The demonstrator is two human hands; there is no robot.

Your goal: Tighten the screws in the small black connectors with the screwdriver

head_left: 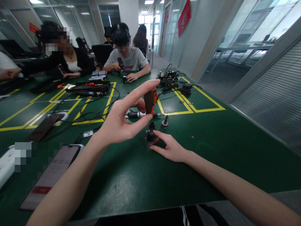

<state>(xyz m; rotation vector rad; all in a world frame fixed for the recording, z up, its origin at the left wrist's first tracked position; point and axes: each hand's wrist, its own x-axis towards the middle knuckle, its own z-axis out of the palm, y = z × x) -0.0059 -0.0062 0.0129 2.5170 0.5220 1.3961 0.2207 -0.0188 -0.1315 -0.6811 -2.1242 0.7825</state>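
Observation:
My left hand [127, 117] grips a screwdriver [149, 101] by its brown-and-orange handle, thumb below and forefinger over the top. The handle stands roughly upright above the table; its thin shaft barely shows. Below it, my right hand [170, 146] pinches a small black-and-silver round part [150, 137] at the table surface. Whether the screwdriver's tip touches that part I cannot tell. A similar metal part with a black stem [165, 122] stands just beyond my right hand. Behind the screwdriver lies a slim black-and-white pen-like tool [136, 115].
The green table [199, 150] carries yellow tape outlines. A phone [54, 172] and a white power strip [8, 164] lie at left, another phone [43, 127] beyond. Cables [174, 78] are heaped at the back. Across the table a co-worker [127, 58] holds a power driver [121, 63].

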